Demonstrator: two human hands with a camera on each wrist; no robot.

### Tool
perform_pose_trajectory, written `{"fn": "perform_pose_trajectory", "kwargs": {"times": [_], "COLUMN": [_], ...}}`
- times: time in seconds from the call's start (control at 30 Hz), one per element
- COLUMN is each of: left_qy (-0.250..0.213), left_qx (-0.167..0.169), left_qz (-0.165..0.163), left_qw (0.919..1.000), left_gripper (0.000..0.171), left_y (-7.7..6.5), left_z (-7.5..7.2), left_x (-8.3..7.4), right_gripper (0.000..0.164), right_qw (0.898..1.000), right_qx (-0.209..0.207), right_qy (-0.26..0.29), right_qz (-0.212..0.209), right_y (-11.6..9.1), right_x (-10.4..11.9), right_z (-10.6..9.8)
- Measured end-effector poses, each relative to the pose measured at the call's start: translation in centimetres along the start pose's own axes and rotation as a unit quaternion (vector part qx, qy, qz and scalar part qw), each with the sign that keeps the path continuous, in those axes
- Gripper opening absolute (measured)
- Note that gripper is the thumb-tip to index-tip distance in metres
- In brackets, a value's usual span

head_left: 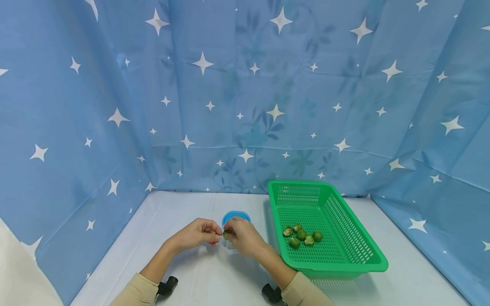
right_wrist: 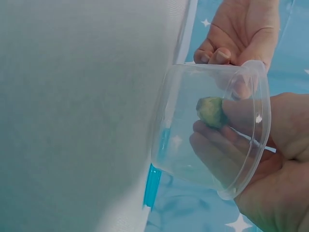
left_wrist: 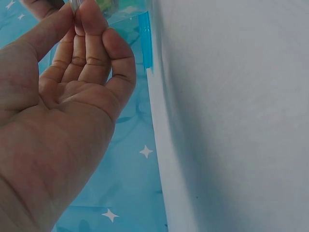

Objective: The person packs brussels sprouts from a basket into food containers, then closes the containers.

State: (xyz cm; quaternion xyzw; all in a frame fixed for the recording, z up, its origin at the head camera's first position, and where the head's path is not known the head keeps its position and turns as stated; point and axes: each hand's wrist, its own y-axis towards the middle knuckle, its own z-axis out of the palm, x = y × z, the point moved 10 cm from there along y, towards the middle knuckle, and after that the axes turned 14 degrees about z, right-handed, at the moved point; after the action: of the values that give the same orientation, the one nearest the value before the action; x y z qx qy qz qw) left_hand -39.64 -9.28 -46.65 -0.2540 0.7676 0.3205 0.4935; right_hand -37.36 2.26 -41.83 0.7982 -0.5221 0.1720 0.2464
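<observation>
A clear plastic tub [right_wrist: 181,87] stands on the table, seen side-on in the right wrist view. My right hand [head_left: 245,239] reaches in through its mouth and pinches a Brussels sprout [right_wrist: 211,112] between thumb and fingertips, above the tub's bottom. At the opposite side of the mouth, my left hand [head_left: 197,234] pinches the tub's rim between thumb and fingers, the palm facing up in the left wrist view. A blue lid [head_left: 233,213] lies just behind the tub, partly covered by my right hand in the head view.
To the right stands a green perforated basket [head_left: 367,250], with several Brussels sprouts [head_left: 301,234] gathered at its left side. My right forearm passes close by its near left corner. A blue star-patterned curtain [head_left: 245,106] hangs behind and beside the white table [head_left: 183,204].
</observation>
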Motion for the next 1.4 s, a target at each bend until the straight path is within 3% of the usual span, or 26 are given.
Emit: {"fn": "perform_pose_trajectory", "kwargs": {"times": [0.5, 1.4], "left_qy": [-0.008, -0.001], "left_qx": [-0.002, -0.009], "left_qz": [0.001, -0.005], "left_qw": [1.0000, 0.9999], "left_gripper": [0.023, 0.035], "left_y": [0.02, 0.01], "left_z": [0.22, 0.06], "left_x": [0.00, 0.12], "right_gripper": [0.004, 0.005], "right_qw": [1.000, 0.999], "right_qx": [0.015, 0.001], "right_qy": [-0.001, -0.033], "right_qz": [-0.023, -0.016], "right_y": [0.14, 0.26], "right_x": [-0.17, -0.29], "right_z": [0.50, 0.22]}}
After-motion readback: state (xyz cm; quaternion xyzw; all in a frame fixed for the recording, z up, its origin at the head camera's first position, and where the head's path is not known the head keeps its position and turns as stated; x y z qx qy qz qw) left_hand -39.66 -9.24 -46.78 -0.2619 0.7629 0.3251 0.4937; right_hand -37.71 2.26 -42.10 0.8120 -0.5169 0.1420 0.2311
